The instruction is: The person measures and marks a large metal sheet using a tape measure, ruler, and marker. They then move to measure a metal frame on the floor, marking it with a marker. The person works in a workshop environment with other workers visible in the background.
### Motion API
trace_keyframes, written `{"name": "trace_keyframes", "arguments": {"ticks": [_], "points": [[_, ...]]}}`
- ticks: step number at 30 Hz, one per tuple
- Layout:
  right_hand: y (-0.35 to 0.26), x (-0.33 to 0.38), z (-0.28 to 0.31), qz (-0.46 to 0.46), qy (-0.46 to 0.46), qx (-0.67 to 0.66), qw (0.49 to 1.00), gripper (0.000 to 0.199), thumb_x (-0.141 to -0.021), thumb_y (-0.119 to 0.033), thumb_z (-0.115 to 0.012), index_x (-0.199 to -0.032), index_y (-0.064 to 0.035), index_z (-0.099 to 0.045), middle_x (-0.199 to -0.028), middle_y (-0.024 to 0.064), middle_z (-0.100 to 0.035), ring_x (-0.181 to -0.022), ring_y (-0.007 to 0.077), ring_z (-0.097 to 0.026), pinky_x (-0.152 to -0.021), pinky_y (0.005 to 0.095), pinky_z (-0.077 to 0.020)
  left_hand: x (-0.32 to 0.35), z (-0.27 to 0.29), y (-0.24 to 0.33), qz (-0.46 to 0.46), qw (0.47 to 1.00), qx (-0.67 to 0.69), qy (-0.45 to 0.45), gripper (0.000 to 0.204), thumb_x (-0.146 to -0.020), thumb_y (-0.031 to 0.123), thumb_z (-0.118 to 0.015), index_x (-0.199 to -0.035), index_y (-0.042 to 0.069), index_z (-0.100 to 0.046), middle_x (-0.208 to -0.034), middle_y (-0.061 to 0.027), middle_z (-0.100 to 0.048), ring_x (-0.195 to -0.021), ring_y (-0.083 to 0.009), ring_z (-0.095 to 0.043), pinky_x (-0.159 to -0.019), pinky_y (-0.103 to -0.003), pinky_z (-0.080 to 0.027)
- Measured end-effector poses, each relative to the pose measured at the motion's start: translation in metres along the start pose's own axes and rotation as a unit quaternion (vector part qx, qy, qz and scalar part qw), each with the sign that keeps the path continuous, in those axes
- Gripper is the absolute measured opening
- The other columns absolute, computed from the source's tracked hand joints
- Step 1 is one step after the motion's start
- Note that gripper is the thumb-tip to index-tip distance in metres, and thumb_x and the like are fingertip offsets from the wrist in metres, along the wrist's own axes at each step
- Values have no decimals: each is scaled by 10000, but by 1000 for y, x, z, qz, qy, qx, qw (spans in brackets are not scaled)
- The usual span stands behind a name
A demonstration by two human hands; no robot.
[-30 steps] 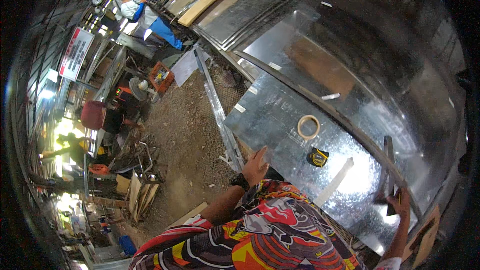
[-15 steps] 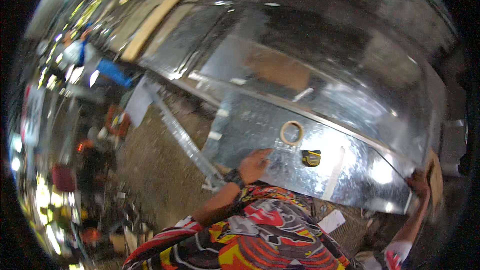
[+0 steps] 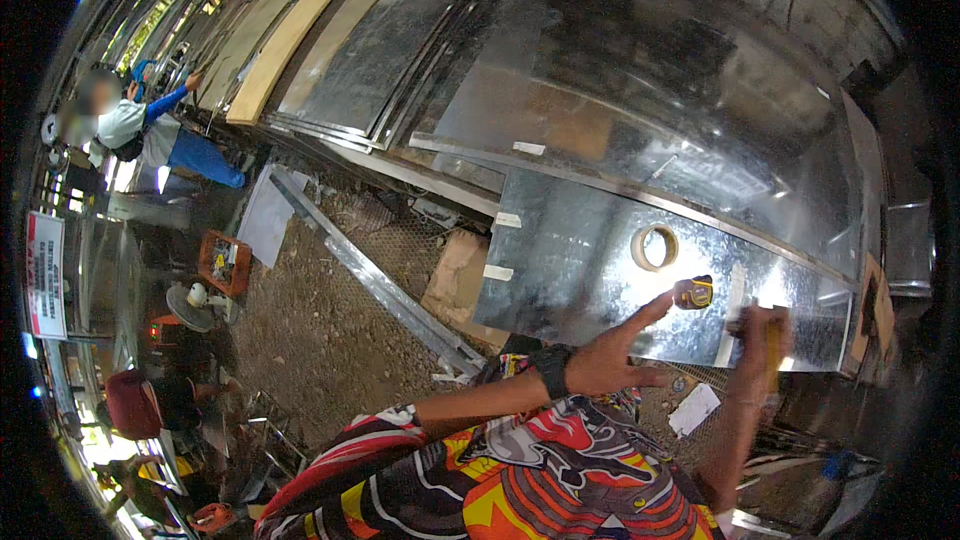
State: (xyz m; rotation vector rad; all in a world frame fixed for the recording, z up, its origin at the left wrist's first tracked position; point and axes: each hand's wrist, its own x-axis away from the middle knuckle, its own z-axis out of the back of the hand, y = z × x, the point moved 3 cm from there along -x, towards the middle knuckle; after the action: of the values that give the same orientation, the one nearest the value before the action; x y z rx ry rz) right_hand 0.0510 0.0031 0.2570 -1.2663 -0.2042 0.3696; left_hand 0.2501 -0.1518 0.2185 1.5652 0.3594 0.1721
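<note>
My left hand (image 3: 612, 355), wearing a dark wristband, reaches over the front edge of a shiny metal sheet (image 3: 570, 260). Its fingers are spread, and the index fingertip is at a yellow-and-black tape measure (image 3: 694, 292); whether it touches cannot be told. My right hand (image 3: 757, 345), smeared by motion, is closed around a slim yellow object (image 3: 773, 365) at the sheet's front edge. The blur hides what kind of object it is. A roll of tan tape (image 3: 654, 248) lies on the sheet behind the tape measure. A pale tape strip (image 3: 733, 315) runs between the two hands.
A metal rail (image 3: 640, 192) runs along the sheet's far edge, with larger panels behind. On the dirt floor at left lie a long metal channel (image 3: 370, 275) and a cardboard piece (image 3: 460, 280). A fan (image 3: 198, 308) and another person (image 3: 150, 130) are farther left.
The view has shifted. My left hand has moved right to the tape measure. My right hand has left the sheet's right end and come inward, with the slim yellow object now visible in it.
</note>
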Motion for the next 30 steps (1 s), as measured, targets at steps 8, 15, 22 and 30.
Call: {"name": "trace_keyframes", "arguments": {"ticks": [8, 15, 22, 30], "points": [[-65, 94, -126, 164, -194, 19, 967, 161, -1006, -120, -609, -983, -6, -499, -1289, 268, -643, -1099, 277, -672, -957, 400, -521, 58, 88, 20, 66, 951, 35, 301, 386, -1016, 291, -645, -1271, 3, -623, -1022, -80, -726, -903, -165, -700, -761, -291, -556], [13, 75, -200, 350, -357, 293, 815, 385, -835, -240, -804, -1088, -62, -575, -1516, 238, -472, -1468, 419, -358, -1220, 557, -191, 139, 192, -56, 293, 843, 255, 373, 304, -948, 295, -737, -1022, 7, -674, -914, -160, -737, -617, -177, -674, -530, -297, -558], [138, 116, -254, 213, -424, 303, 827, 351, -862, -206, -716, -1169, -65, -622, -1394, 196, -568, -1332, 414, -477, -1146, 514, -359, 161, 266, -161, 407, 864, 188, 231, 357, -874, 387, -815, -934, 61, -683, -824, -44, -668, -702, -146, -645, -610, -307, -513], [154, 133, -255, 274, -243, 334, 868, 188, -880, -106, -719, -1047, -78, -638, -1300, 119, -640, -1235, 382, -560, -1124, 522, -392, 160, 266, -216, 452, 844, 109, 267, 601, -894, 443, -781, -1298, 49, -575, -1231, -57, -633, -1184, -201, -560, -1038, -382, -399]]}}
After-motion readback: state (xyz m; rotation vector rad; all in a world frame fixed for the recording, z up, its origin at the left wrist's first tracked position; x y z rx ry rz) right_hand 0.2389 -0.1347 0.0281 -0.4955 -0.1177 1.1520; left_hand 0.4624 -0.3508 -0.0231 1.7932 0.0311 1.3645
